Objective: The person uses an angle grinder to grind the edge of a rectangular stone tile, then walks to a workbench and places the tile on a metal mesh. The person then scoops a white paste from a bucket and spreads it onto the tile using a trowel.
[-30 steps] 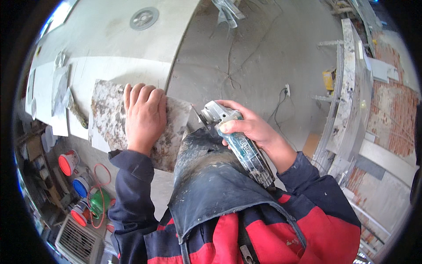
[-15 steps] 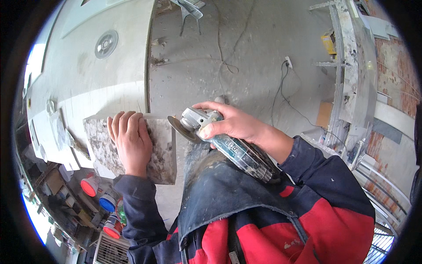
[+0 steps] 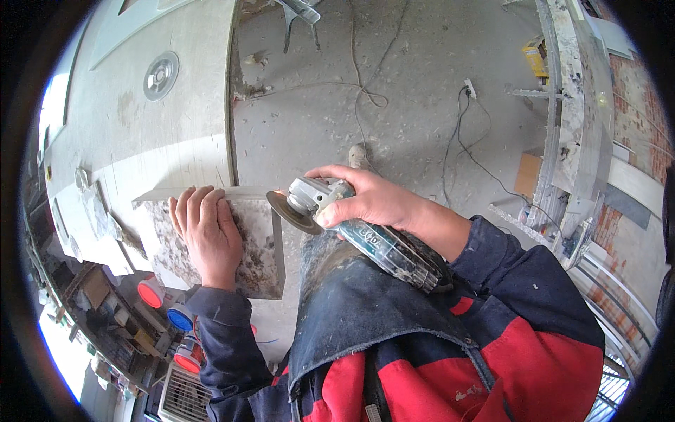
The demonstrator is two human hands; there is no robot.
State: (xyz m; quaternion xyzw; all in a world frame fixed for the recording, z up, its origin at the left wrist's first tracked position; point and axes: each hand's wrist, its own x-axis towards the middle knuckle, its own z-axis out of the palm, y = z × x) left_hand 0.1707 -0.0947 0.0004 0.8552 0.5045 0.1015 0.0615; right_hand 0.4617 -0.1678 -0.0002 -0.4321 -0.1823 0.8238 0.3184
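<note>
My left hand (image 3: 209, 238) lies flat on a grey-white stone block (image 3: 259, 259) with dark mottled patches, its fingers stretched toward the far edge. The block rests at the near edge of a long pale worktable (image 3: 190, 77). My right hand (image 3: 362, 195) is wrapped round the head end of a teal angle grinder (image 3: 380, 247), whose body slants back toward my apron. The grinder's round cutting disc (image 3: 287, 215) is at the block's right edge, near the far corner. Whether the disc touches the stone, I cannot tell.
A round metal disc (image 3: 161, 75) lies on the worktable. Cables (image 3: 460, 119) trail over the dusty floor (image 3: 415, 84), and a shoe tip shows beyond the grinder. Buckets (image 3: 181, 318) stand at lower left. A metal-framed rack (image 3: 555, 126) runs along the right.
The whole view has shifted slightly. My left hand keeps its place on the block, and the grinder stays at the block's right edge in my right hand.
</note>
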